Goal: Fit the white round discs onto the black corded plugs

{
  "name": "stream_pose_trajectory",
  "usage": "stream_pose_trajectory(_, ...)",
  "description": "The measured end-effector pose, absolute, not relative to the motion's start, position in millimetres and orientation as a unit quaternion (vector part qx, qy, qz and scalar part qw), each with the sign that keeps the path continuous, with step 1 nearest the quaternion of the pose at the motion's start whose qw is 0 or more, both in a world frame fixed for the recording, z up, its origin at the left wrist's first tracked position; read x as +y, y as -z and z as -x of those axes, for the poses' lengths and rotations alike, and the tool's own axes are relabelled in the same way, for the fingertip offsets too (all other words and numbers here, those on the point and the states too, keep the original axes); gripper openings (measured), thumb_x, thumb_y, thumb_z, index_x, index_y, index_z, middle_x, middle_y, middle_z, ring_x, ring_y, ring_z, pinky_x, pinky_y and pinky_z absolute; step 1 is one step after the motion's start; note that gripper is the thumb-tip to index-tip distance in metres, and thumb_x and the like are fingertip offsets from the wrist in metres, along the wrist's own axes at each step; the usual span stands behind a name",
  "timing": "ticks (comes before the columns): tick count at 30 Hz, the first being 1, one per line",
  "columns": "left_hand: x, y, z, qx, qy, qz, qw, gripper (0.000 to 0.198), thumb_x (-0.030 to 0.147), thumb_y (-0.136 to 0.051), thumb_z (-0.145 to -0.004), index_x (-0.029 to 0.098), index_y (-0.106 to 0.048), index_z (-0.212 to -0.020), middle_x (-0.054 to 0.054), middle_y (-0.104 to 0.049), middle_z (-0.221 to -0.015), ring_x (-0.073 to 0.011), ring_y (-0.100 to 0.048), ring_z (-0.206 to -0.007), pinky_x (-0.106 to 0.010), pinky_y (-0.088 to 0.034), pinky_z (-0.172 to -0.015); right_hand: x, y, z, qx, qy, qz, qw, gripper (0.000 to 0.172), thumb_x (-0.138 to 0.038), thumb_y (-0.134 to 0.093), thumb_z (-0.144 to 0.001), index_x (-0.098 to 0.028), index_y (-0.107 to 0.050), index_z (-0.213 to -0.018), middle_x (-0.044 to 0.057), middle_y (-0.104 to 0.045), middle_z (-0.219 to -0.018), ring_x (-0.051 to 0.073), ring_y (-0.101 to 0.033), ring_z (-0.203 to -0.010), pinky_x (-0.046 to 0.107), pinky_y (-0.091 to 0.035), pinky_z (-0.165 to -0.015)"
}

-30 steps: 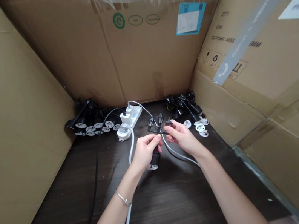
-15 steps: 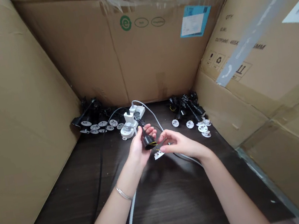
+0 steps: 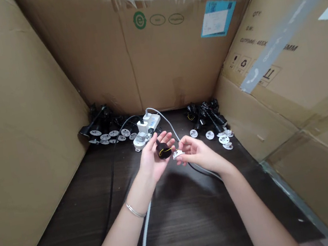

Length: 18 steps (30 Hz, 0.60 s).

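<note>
A black cup-shaped lamp housing [image 3: 164,151] rests in my left hand [image 3: 153,158], its open mouth turned toward me. The fingers of that hand stretch behind the housing and curve loosely around it. Thin yellow wire runs from inside the housing to a small round white circuit board [image 3: 178,154]. My right hand [image 3: 194,152] pinches this board between thumb and fingers, just right of the housing. Both parts are held above the dark tabletop [image 3: 193,223]. The back of the housing is mostly hidden by my left hand.
A white power strip [image 3: 140,140] with plugged-in adapters stands behind my hands, grey and black cables trailing from it. Black lamp parts with white discs lie in a left pile [image 3: 104,122] and a right pile [image 3: 207,115]. Cardboard walls [image 3: 170,67] enclose the back and sides.
My right hand has taken hold of the white board, which was hanging below the housing, and raised it. The housing has tipped so its mouth faces me more. The view has shifted slightly.
</note>
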<state>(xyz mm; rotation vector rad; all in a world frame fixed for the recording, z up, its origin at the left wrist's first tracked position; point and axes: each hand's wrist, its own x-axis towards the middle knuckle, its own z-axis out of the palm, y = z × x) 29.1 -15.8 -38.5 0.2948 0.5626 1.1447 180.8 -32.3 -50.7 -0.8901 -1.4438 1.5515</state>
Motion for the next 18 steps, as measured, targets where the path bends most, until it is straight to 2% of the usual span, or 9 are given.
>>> stream_pose_trajectory(4, -18.3, 38.7, -27.3, 0.277, -0.530, -0.201, 0.776, 0.026, 0.022, -0.059, -0.074, 0.015, -0.058, -0.100, -0.005, -0.064, -0.087, -0.0136, -0.061, -0.069, -0.026, -0.047, -0.063, -31.4, 43.9, -184.5, -0.547, -0.591, 0.347, 0.480, 0.023, -0.022, -0.071, -0.066, -0.018, -0.055, -0.082, -0.001, -0.061, -0.075, 0.010, -0.059, -0.060, 0.023, -0.045, -0.054)
stream_pose_trajectory(9, -21.1, 42.6, -28.5, 0.261, -0.534, -0.264, 0.759, 0.041, 0.013, -0.063, -0.068, 0.016, -0.052, -0.108, -0.003, -0.062, -0.086, -0.0132, -0.059, -0.074, -0.027, -0.046, -0.068, -30.4, 42.9, -182.6, -0.540, -0.568, 0.341, 0.519, 0.015, -0.024, -0.070, -0.068, -0.018, -0.063, -0.080, -0.001, -0.062, -0.070, 0.010, -0.057, -0.054, 0.024, -0.045, -0.051)
stream_pose_trajectory(18, -22.9, 40.5, -32.8, 0.251, -0.544, -0.294, 0.744, 0.046, 0.008, -0.063, -0.065, 0.017, -0.047, -0.107, 0.001, -0.056, -0.081, -0.0119, -0.057, -0.070, -0.026, -0.045, -0.062, -35.8, 39.4, -179.9, -0.552, -0.558, 0.354, 0.508, 0.014, -0.025, -0.068, -0.069, -0.019, -0.068, -0.082, 0.000, -0.062, -0.068, 0.011, -0.057, -0.055, 0.024, -0.047, -0.051)
